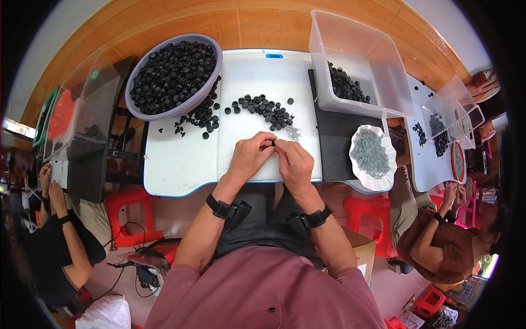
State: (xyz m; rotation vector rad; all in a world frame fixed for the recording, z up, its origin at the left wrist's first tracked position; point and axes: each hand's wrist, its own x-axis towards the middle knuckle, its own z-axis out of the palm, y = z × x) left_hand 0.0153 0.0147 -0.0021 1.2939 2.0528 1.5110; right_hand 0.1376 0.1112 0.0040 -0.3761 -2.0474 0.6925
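Note:
My left hand (249, 158) and my right hand (296, 164) meet at the fingertips above the near part of the white table (183, 170). Both are closed in a pinch around a small black plastic part (273, 143), mostly hidden by the fingers. Just beyond them lies a loose heap of round black plastic caps (269, 111). Beside that heap, on its near right side, is a little scatter of thin, greyish translucent pieces (293, 133).
A lavender basket (129, 90) heaped with black caps stands at the far left; more caps spill beside it. At right are a clear bin (395, 82) on a black mat (335, 145) and a white fluted dish (359, 171) of grey pieces. Co-workers sit on both sides.

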